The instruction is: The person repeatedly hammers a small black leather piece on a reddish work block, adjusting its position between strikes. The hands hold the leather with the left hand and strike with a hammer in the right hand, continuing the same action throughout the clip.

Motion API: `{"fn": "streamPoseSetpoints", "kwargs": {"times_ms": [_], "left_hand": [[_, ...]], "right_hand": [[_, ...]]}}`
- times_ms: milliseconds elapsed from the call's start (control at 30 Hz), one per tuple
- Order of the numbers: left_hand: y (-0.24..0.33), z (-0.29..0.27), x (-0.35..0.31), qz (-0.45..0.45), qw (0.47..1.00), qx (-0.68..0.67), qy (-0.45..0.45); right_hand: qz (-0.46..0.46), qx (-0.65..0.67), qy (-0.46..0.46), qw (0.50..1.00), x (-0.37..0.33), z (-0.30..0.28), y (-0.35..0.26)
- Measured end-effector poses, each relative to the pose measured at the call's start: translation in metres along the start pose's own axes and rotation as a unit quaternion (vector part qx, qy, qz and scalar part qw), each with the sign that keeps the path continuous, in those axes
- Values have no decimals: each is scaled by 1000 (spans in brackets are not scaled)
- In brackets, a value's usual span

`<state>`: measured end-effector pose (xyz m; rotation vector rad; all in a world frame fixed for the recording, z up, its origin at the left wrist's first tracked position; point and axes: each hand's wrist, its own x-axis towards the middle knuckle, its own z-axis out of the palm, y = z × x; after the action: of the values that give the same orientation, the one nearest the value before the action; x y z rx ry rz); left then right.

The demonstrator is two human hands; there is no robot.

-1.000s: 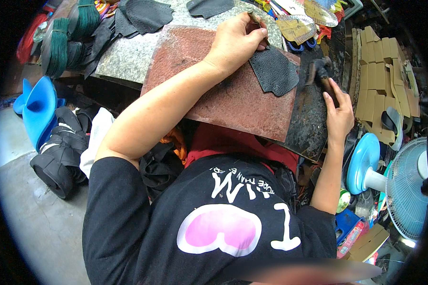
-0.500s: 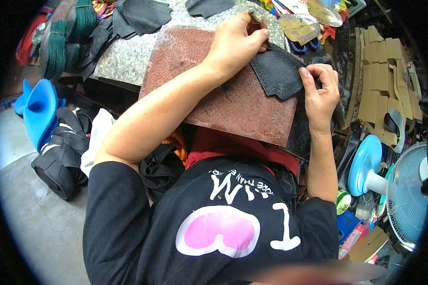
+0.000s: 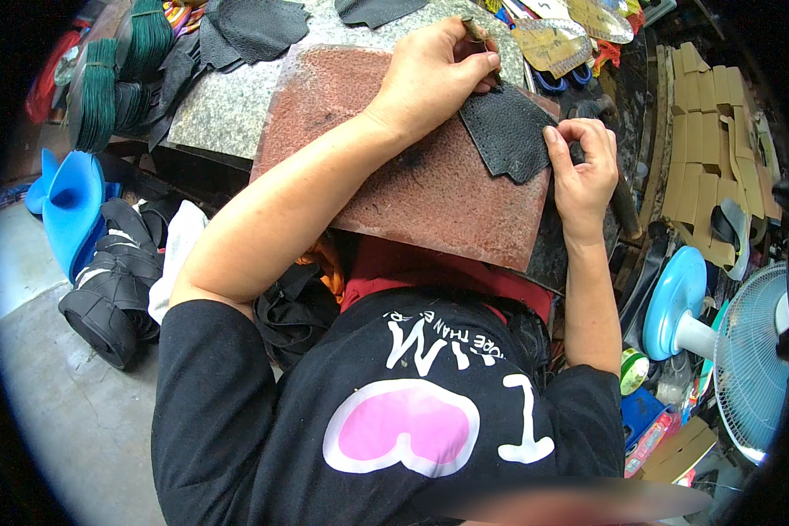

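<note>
A black grained leather piece [image 3: 510, 133] with a scalloped near edge lies on a reddish-brown board [image 3: 394, 193]. My left hand [image 3: 431, 77] is closed around a slim, dark brownish tool [image 3: 475, 33] whose kind I cannot make out. The tool's lower end comes down at the far edge of the leather. At the leather's right corner, my right hand [image 3: 585, 171] pinches the edge between thumb and fingers. My left forearm crosses over the board.
Beneath the board is a speckled stone slab [image 3: 210, 114], with more black leather pieces [image 3: 252, 28] at its far side. Bundles of green cord [image 3: 94, 96] hang at left. Tan card templates [image 3: 552, 46] lie beyond my hands. Folded cardboard [image 3: 706, 149] and a fan [image 3: 754, 359] stand at right.
My right hand has shifted slightly left with the leather's corner. The left hand and its tool stay almost in place at the far edge.
</note>
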<state>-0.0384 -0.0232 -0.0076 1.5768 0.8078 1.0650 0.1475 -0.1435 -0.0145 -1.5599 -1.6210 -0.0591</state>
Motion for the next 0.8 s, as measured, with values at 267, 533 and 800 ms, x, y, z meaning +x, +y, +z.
{"fn": "streamPoseSetpoints", "kwargs": {"times_ms": [267,533,800], "left_hand": [[-5,-2,-1,64,990,123,-3],[1,-3,1,132,978,155,-48],[17,6,0,296,915,268,-52]], "right_hand": [[-8,-18,-23,1000,2,-5,-1],[129,-305,-195,923,-13,-79,42],[282,187,75,938,4,-116,-7]]}}
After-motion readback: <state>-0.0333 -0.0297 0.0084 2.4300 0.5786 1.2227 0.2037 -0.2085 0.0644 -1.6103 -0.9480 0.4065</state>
